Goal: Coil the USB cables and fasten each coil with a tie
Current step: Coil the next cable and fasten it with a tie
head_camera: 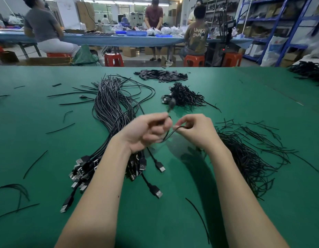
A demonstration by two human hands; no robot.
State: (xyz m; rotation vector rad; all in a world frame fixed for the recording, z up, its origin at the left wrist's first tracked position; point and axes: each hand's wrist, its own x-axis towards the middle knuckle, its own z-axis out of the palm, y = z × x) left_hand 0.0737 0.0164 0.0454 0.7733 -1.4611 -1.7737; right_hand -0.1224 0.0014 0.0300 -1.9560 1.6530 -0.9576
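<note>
I see both hands raised just above the green table, close together near the middle of the view. My left hand has its fingers curled around a black USB cable, and its small end sticks up blurred beyond the knuckles. My right hand pinches a bend of the same cable between thumb and forefinger, so the cable runs as a short loop between the two hands. Whether a tie is already on it I cannot tell, the fingers hide that part.

Under my left wrist lies the big bundle of loose USB cables, stretched away from me, with its USB-A plugs fanned out toward me. To the right, touching my right forearm's side, is a tangled heap of thin black ties. Farther off, ahead of my hands, sits a small pile of finished coils, and beyond it a heap of flat black pieces. Stray ties lie scattered over the left of the table
</note>
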